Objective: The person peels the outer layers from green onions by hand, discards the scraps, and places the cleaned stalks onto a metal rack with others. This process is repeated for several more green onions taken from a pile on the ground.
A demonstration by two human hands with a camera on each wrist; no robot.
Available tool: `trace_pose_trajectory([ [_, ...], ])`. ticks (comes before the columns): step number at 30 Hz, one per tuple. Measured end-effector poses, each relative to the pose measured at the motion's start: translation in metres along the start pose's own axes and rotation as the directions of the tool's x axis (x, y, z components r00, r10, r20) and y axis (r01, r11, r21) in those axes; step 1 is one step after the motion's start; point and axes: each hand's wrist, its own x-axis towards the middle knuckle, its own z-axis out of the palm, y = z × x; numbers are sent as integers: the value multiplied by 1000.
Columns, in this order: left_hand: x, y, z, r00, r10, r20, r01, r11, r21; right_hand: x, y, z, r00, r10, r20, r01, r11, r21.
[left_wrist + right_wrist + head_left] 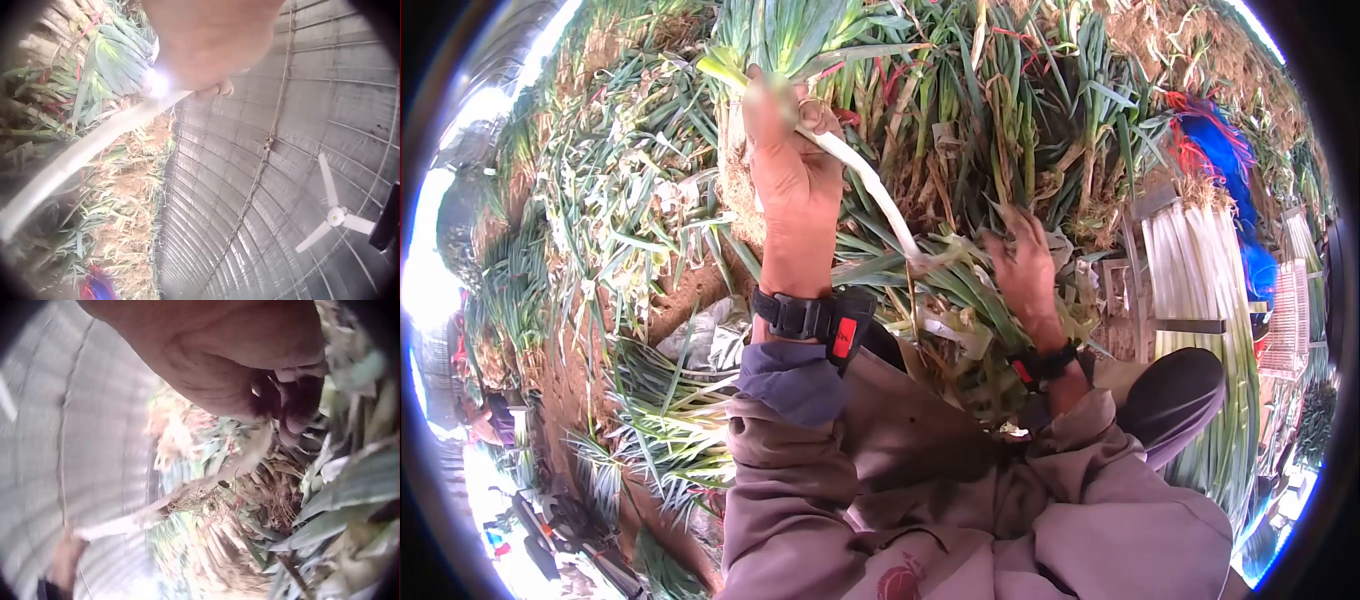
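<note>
My left hand point(790, 170) grips a long green onion point(875, 190), its white shank slanting down to the right and its green leaves above the fist. In the left wrist view the shank point(94, 140) runs out below the hand. From the root end, a pale loose strip of outer skin point(250, 459) stretches across to my right hand point(1025, 270). Those right fingers, curled in the right wrist view, pinch the strip's far end. Dark thin roots point(194, 503) hang near where the strip meets the shank.
Stripped leaves point(970, 290) lie heaped under the hands. Bundles of unpeeled onions point(1010, 110) stand ahead, with more to the left. On the right lies a bundle of clean white onions point(1195, 260), beside a blue wrap point(1215, 145) and a plastic crate point(1284, 320).
</note>
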Motion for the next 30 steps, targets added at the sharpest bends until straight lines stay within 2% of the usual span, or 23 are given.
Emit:
trace_pose_trajectory([
  [2, 6, -3, -1, 997, -58, -56, 57, 998, -29, 17, -37, -1, 973, -189, 134, 159, 965, 206],
  [4, 9, -6, -4, 998, -53, -39, 51, 998, -36, 17, -46, 25, 914, -260, 311, 193, 954, 228],
  [5, 10, -4, -6, 998, -57, -40, 54, 995, -78, 16, -54, 31, 836, -112, 537, -64, 952, 299],
  [6, 11, -1, -10, 997, -61, -46, 55, 991, -119, 13, -56, 29, 833, -121, 540, -61, 950, 307],
  [8, 11, 6, -20, 995, -25, -93, 17, 997, -77, 6, -57, 17, 653, 61, 755, -430, 850, 303],
  [9, 11, 9, -20, 994, -13, -105, 11, 1000, -25, -10, -63, 17, 777, -17, 630, -564, 424, 708],
  [10, 10, 8, -19, 993, -14, -114, 16, 1000, 22, -12, -58, 2, 719, -12, 695, -638, 386, 666],
  [11, 5, 8, -7, 996, -34, -79, 41, 995, 86, -7, -68, -13, 691, -6, 723, -651, 428, 627],
  [12, 1, 3, 3, 996, -45, -71, 50, 996, 76, -1, -76, -19, 669, 1, 744, -656, 471, 589],
  [13, -3, -2, 14, 980, -123, -156, 144, 980, 134, 4, -83, -16, 737, -85, 670, -542, 517, 662],
  [14, -7, -5, 21, 952, -186, -244, 235, 954, 188, 13, -99, -19, 761, -70, 644, -517, 535, 669],
  [15, -10, -10, 19, 926, -246, -287, 311, 927, 209, 23, -107, -23, 748, -41, 663, -560, 498, 662],
  [16, -9, -15, 15, 920, -293, -260, 332, 936, 120, 29, -113, -23, 728, -16, 686, -604, 458, 652],
  [17, -5, -17, -5, 937, -311, -158, 319, 947, 28, 27, -114, -17, 724, -28, 689, -603, 460, 652],
  [18, -1, -15, -11, 947, -317, -54, 313, 947, -65, 22, -113, -8, 817, -29, 576, -459, 571, 681],
  [19, 4, -16, -16, 938, -277, -207, 273, 961, -46, 17, -113, -2, 892, -46, 449, -306, 669, 678],
  [20, 4, -12, -21, 939, -269, -215, 266, 963, -45, 8, -112, -3, 888, -53, 457, -309, 668, 677],
  [22, 4, -5, -30, 970, -133, -202, 157, 982, 109, -10, -107, -12, 848, -16, 529, -365, 706, 607],
  [24, 4, 0, -34, 969, -104, -224, 136, 981, 135, -14, -112, -22, 837, -6, 547, -370, 731, 573],
  [26, 4, 4, -36, 963, -53, -263, 104, 978, 183, -18, -111, -26, 900, -116, 421, -128, 852, 507],
  [27, 2, 5, -37, 956, -68, -284, 115, 981, 154, -19, -111, -29, 899, -124, 420, -121, 851, 511],
  [29, 2, 8, -37, 948, -92, -305, 130, 986, 106, -19, -115, -40, 938, -229, 258, 84, 878, 472],
  [30, 1, 8, -35, 938, -127, -324, 152, 987, 52, -21, -115, -45, 937, -236, 258, 91, 877, 472],
])
